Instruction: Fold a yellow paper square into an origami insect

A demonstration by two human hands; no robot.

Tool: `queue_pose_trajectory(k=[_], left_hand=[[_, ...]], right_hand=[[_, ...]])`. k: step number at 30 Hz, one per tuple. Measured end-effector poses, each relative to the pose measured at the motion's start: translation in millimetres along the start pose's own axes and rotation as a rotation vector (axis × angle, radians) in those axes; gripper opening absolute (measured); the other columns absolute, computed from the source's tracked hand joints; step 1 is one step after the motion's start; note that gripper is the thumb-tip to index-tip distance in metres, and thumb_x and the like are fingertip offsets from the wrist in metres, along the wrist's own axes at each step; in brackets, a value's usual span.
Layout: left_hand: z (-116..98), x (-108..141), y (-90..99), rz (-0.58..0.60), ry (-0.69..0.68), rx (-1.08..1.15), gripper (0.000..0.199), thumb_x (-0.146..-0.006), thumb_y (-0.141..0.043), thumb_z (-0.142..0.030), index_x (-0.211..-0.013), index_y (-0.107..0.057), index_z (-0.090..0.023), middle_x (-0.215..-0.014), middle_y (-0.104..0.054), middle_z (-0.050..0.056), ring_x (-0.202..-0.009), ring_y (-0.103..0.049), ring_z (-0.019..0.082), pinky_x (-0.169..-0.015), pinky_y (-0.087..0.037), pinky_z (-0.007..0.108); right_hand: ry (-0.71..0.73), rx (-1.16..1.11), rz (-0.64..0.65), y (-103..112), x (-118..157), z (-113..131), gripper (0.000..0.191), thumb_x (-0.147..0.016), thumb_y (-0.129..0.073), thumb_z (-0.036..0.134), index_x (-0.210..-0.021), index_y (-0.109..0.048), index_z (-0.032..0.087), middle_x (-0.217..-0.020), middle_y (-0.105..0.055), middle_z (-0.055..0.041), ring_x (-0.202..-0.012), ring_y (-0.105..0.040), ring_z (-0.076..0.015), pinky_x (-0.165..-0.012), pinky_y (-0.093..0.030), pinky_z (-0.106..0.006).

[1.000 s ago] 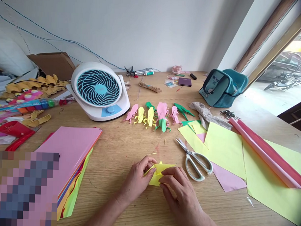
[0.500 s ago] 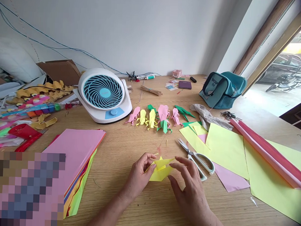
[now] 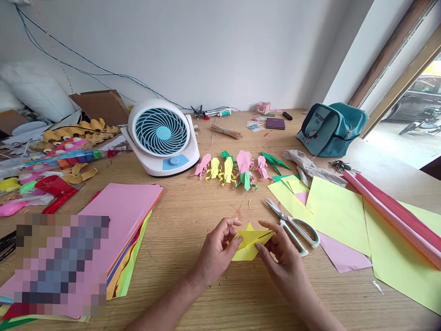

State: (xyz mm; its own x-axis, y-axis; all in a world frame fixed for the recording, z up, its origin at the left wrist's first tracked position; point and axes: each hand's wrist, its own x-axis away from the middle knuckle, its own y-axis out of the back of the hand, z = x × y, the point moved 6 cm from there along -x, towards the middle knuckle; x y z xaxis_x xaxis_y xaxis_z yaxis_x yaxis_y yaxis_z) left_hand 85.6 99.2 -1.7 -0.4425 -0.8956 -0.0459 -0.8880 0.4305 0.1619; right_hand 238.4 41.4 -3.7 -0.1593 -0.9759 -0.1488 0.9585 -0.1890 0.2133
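A folded yellow paper [image 3: 247, 252] with a pointed top is held between both hands just above the wooden table. My left hand [image 3: 220, 247] pinches its left side between thumb and fingers. On the right side, my right hand [image 3: 280, 249] grips the paper with the thumb in front and the fingers behind the edge. White-handled scissors [image 3: 294, 228] lie partly open to the right of my right hand. Beyond the hands stand several folded paper figures, among them a yellow one [image 3: 228, 170], a pink one [image 3: 203, 165] and a green one [image 3: 245, 181].
Colored sheets [image 3: 121, 205] are stacked at the left, beside a blurred patch. A white fan [image 3: 173, 161] stands behind them. Yellow sheets [image 3: 338, 213] and a red-pink roll [image 3: 395, 220] lie at the right. A teal bag [image 3: 330, 130] is at the back right.
My right hand has closed on the right side of the yellow paper; its thumb was apart from it before. The whole view has shifted, so the table's things appear slightly further right.
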Motion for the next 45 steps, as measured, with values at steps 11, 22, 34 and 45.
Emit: queue_pose_trajectory(k=[11,22,34,45], left_hand=[[-1,-2,-8.4,0.15,0.052,0.032,0.017,-0.08,-0.069,-0.029,-0.08,-0.062,-0.013,-0.072,-0.056,-0.001,-0.067,-0.048,0.011,-0.063,-0.037,0.021],[1,-2,-10.0,0.161,0.037,0.001,0.025,-0.082,-0.067,-0.038,-0.087,-0.064,-0.013,-0.076,-0.058,0.001,-0.069,-0.05,0.012,-0.062,-0.039,0.021],[5,-14,7.3,0.153,0.019,-0.037,0.032,-0.076,-0.072,-0.043,-0.079,-0.064,-0.012,-0.072,-0.061,0.0,-0.068,-0.053,0.011,-0.065,-0.041,0.023],[-1,-4,-11.9,0.379,0.064,-0.124,0.036,-0.074,-0.072,-0.04,-0.058,-0.052,-0.015,-0.058,-0.044,-0.004,-0.055,-0.039,0.008,-0.053,-0.028,0.021]], right_hand=[[0.093,0.055,-0.073,6,-1,4,0.044,-0.091,-0.058,0.029,-0.133,-0.043,0.026,-0.091,-0.057,-0.0025,-0.069,-0.055,-0.0151,-0.064,-0.05,-0.03],[0.032,-0.12,0.014,-4,-6,3,0.047,-0.089,-0.062,0.038,-0.13,-0.045,0.023,-0.082,-0.058,-0.0004,-0.068,-0.055,-0.0152,-0.06,-0.048,-0.028],[0.051,-0.223,-0.111,14,-14,11,0.044,-0.084,-0.068,0.045,-0.118,-0.048,0.026,-0.08,-0.057,-0.0002,-0.068,-0.054,-0.0167,-0.059,-0.045,-0.03],[0.083,-0.225,-0.146,22,-18,9,0.037,-0.083,-0.069,0.042,-0.111,-0.052,0.025,-0.074,-0.053,0.0031,-0.066,-0.05,-0.0136,-0.059,-0.042,-0.028]])
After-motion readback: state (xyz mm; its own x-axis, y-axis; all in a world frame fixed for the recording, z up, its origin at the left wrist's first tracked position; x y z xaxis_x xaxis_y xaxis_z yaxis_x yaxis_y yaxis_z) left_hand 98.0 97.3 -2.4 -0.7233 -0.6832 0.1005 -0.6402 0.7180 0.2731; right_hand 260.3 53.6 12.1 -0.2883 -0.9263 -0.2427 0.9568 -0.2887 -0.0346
